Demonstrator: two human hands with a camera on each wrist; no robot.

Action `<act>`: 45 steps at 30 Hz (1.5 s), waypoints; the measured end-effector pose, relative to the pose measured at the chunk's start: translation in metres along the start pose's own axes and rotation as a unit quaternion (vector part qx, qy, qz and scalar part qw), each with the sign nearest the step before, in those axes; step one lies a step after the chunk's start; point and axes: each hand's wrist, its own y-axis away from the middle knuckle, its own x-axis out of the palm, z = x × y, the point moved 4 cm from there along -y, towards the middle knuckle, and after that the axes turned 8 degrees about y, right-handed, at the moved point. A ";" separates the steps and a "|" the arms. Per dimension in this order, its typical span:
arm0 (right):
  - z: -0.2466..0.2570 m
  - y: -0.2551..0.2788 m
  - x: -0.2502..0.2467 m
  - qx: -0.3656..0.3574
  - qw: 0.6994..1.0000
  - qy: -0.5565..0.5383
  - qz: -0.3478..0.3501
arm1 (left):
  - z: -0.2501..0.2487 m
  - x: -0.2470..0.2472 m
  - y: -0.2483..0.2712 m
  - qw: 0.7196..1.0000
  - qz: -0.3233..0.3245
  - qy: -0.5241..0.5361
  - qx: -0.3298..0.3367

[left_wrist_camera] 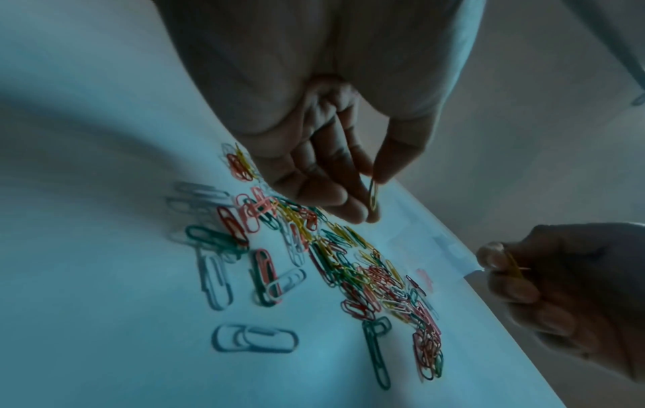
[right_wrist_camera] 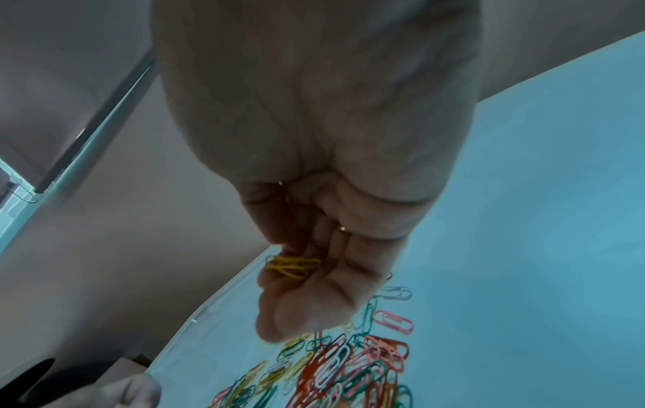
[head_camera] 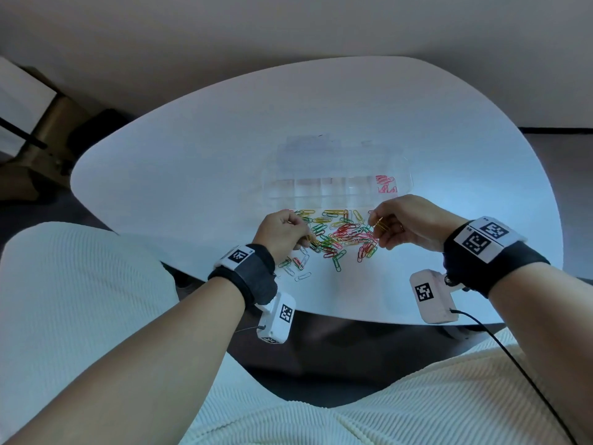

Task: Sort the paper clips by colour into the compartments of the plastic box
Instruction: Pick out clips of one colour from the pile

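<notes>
A: Handling these should be easy on weight but fiddly. The paper clips (head_camera: 337, 234) are light, stiff bent wire with a smooth coating, and in the heap near the front edge of the bench (head_camera: 192, 162) they overlap, so I would expect one to drag a neighbour up with it.

B: Where would you take hold?

A: By one rounded end, pinched flat between thumb and fingertip. That is what the left hand (head_camera: 282, 231) does with a single yellow clip (left_wrist_camera: 373, 194), which hangs nearly upright, long axis up and down, just above the left side of the heap.

B: And the right hand (head_camera: 407, 221)?

A: Its fingers are curled round a small bunch of yellow clips (right_wrist_camera: 291, 266), lying roughly parallel across the fingers. It hovers over the right side of the heap.

B: Which way do the loose ones point?

A: Every way; no shared direction. A few stragglers lie apart, nearest the front edge.

B: The plastic box (head_camera: 333, 184)?

A: Clear, behind the heap towards the bench's middle. Only its right-hand compartment shows any, the pink clips (head_camera: 385, 184). The dividers are too faint to count.
</notes>
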 end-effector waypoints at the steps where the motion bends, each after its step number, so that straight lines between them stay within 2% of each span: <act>1: 0.000 0.000 0.000 0.005 1.000 -0.011 -0.002 | 0.000 0.000 -0.001 1.000 -0.003 0.003 -0.007; 5: -0.001 -0.002 -0.003 0.013 0.999 0.018 -0.031 | 0.001 -0.001 -0.004 1.000 0.004 -0.008 -0.017; 7: 0.000 -0.004 -0.005 0.008 0.994 0.094 -0.047 | -0.002 0.000 -0.004 0.998 0.016 -0.061 0.023; 8: -0.001 -0.005 -0.007 0.001 0.984 0.168 -0.057 | -0.003 0.002 -0.005 0.993 0.026 -0.105 0.044; 10: -0.003 -0.006 -0.008 -0.021 0.942 0.326 -0.078 | 0.001 0.004 -0.006 0.981 0.040 -0.181 0.048; 12: -0.009 -0.007 -0.006 -0.046 0.910 0.403 -0.081 | 0.006 0.004 -0.007 0.970 0.030 -0.238 0.039; 14: -0.014 -0.008 -0.003 -0.063 0.901 0.421 -0.084 | 0.010 0.005 -0.007 0.964 0.025 -0.261 0.035; 18: -0.024 -0.015 0.004 -0.056 0.881 0.457 -0.111 | 0.009 0.004 -0.004 0.976 0.028 -0.210 0.047; 21: -0.027 -0.017 0.008 -0.050 0.878 0.460 -0.119 | 0.004 0.005 -0.003 0.979 0.054 -0.185 0.068; 24: -0.027 -0.018 0.007 -0.054 0.878 0.461 -0.121 | 0.002 0.007 -0.007 0.980 0.052 -0.177 0.075; 26: -0.026 -0.018 0.007 -0.062 0.875 0.463 -0.126 | 0.002 0.008 -0.008 0.968 0.046 -0.232 0.079; 29: -0.023 -0.017 0.010 -0.079 0.870 0.466 -0.143 | 0.005 0.008 -0.009 0.936 0.053 -0.338 0.085; 34: -0.015 -0.015 0.023 -0.119 0.851 0.483 -0.167 | 0.012 0.007 -0.009 0.917 0.061 -0.385 0.081; 40: -0.015 -0.013 0.035 -0.127 0.831 0.517 -0.162 | 0.011 0.006 -0.008 0.932 0.031 -0.355 0.058; 45: -0.021 -0.018 0.030 -0.108 0.844 0.499 -0.165 | 0.006 0.006 -0.008 0.952 0.014 -0.301 0.050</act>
